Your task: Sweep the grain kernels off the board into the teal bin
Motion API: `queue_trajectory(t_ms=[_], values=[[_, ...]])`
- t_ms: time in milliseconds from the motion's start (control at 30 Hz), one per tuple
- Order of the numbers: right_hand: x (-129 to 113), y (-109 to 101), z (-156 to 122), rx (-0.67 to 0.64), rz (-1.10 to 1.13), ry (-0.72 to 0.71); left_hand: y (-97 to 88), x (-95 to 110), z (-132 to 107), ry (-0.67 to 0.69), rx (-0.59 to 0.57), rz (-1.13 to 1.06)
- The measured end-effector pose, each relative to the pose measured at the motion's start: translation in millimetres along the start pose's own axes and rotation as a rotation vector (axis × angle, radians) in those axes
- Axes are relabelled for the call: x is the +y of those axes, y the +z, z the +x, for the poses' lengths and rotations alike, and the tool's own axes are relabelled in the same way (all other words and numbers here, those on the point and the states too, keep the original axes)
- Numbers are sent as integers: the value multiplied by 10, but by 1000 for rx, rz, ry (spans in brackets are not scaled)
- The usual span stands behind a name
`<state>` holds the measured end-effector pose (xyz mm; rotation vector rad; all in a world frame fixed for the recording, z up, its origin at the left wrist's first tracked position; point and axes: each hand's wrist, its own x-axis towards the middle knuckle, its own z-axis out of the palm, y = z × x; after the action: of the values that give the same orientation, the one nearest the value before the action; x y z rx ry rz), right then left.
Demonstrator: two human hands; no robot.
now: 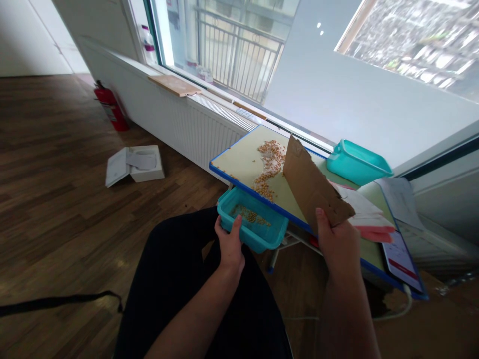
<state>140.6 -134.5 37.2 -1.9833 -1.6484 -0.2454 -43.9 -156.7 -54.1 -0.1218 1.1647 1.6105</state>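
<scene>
My left hand [231,244] grips the near wall of a turquoise plastic bin [258,239], thumb over its rim. The bin sits just below the table's blue front edge, and some small yellowish grains [251,215] lie on its bottom. In my right hand [339,244] is a torn piece of brown cardboard [310,179], held by its near end and standing on edge on the table [235,155]. Left of the cardboard, a curved band of orange-yellow kernels [267,172] is spread over the tabletop, with a few strays near the front edge.
On the table's right stand a second turquoise bin [359,162], a white and red bag [368,212] and a tablet [402,259] with a cable. A radiator [194,124] runs under the window. An opened white box [147,162] and a fire extinguisher [112,107] are on the floor.
</scene>
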Motion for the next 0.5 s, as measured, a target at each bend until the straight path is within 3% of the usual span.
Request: queue_trajectory(t_ms=[500], values=[[-269, -134, -268, -36, 23, 17, -1, -17, -23, 37, -22, 21]])
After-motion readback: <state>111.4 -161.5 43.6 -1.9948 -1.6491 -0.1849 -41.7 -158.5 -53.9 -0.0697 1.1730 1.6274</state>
